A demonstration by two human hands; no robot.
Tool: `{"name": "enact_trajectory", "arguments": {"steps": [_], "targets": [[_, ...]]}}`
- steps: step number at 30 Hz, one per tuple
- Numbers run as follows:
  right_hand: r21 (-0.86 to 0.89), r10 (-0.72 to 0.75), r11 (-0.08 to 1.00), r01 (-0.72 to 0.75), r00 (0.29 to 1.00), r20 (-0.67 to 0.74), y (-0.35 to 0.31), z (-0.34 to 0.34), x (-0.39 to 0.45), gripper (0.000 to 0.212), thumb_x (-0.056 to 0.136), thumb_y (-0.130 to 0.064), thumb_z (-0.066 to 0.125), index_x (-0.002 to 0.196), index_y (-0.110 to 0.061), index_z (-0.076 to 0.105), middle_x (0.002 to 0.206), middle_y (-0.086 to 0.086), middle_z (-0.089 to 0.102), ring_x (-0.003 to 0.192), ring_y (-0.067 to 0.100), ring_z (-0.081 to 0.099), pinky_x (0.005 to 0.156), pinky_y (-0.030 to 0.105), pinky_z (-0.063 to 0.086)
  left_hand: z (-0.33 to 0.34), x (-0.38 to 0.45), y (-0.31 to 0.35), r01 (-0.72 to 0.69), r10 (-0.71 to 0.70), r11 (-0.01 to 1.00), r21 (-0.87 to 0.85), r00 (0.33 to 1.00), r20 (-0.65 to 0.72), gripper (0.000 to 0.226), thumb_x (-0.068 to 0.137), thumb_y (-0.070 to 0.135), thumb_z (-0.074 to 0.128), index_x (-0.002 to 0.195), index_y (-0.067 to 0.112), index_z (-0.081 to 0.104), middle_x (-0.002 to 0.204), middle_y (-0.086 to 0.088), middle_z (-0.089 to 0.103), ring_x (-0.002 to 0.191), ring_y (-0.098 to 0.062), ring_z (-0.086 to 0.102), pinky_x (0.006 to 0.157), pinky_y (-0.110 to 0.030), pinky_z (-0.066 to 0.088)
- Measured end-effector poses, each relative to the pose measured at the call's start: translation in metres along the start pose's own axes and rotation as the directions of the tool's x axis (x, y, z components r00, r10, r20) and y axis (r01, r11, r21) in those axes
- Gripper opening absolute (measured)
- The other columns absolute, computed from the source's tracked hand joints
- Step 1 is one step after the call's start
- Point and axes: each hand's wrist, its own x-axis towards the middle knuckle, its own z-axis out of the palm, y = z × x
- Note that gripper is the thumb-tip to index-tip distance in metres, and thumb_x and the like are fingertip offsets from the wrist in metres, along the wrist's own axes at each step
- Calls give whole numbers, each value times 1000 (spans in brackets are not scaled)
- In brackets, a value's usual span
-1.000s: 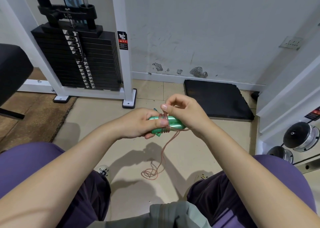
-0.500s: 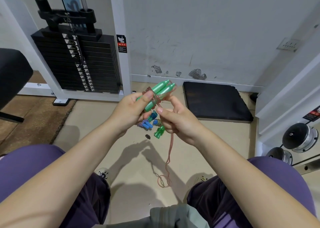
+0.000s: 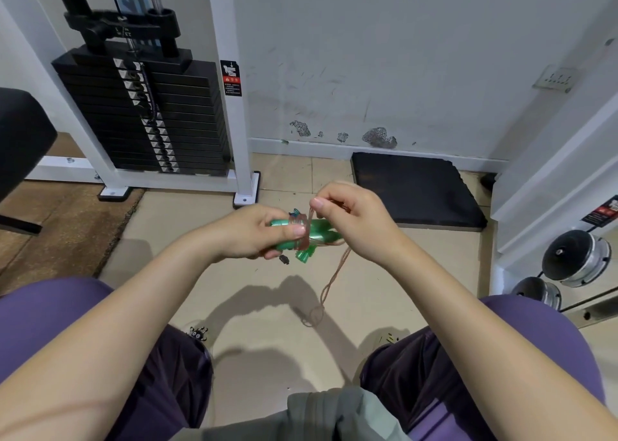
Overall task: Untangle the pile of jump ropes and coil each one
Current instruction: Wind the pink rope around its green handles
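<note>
My left hand grips a pair of green jump-rope handles lying level in front of me, thumb pressed on the wraps. A thin pinkish cord is wound several times around the handles. My right hand pinches that cord just above the handles. The loose end of the cord hangs down and curls on the floor. Below my hands, other green handles and a small dark piece lie on the floor; a bit of blue shows behind the wraps.
A black weight stack in a white frame stands at the back left. A black foam mat lies by the wall. Chrome dumbbells sit at the right. My knees in purple frame the beige floor.
The handles were tilted up half a second ago and are back level and lower. My right hand moved from under the handles to above them, carrying the cord; the hanging tail is shorter.
</note>
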Motion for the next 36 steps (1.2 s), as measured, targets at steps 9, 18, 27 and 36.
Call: {"name": "enact_trajectory", "arguments": {"steps": [9, 18, 27, 36], "targets": [[-22, 105, 994, -104, 993, 61, 9, 17, 0, 29, 98, -24, 57, 68, -25, 54, 57, -13, 51, 58, 3, 44, 59, 21, 34, 13, -6, 8, -19, 41, 995, -103, 974, 222, 31, 92, 54, 48, 90, 29, 64, 68, -4, 50, 53, -15, 33, 47, -20, 30], [-6, 150, 988, -151, 984, -92, 8, 22, -1, 28, 94, -32, 62, 68, -21, 59, 62, 0, 64, 57, 15, 53, 61, 34, 47, 23, -5, 14, -74, 79, 993, -92, 995, 59, 51, 88, 61, 51, 93, 12, 66, 60, -3, 61, 43, -17, 45, 42, -21, 33], [324, 171, 931, -171, 985, 26, 10, 12, 2, 19, 89, -15, 70, 86, -12, 52, 79, 4, 51, 70, 17, 47, 67, 27, 41, 12, -7, 11, -208, 210, 978, -34, 976, 54, 41, 87, 56, 59, 92, 16, 69, 61, 1, 58, 54, -18, 48, 52, -28, 38], [666, 225, 599, -446, 891, 395, 19, 4, 3, 53, 94, -58, 42, 118, -16, 63, 80, 6, 61, 53, 17, 45, 51, 28, 29, 5, -1, 10, -295, 187, 879, -374, 936, -300, 25, 92, 43, 57, 99, 21, 66, 63, -4, 57, 44, -12, 42, 42, -18, 30]]}}
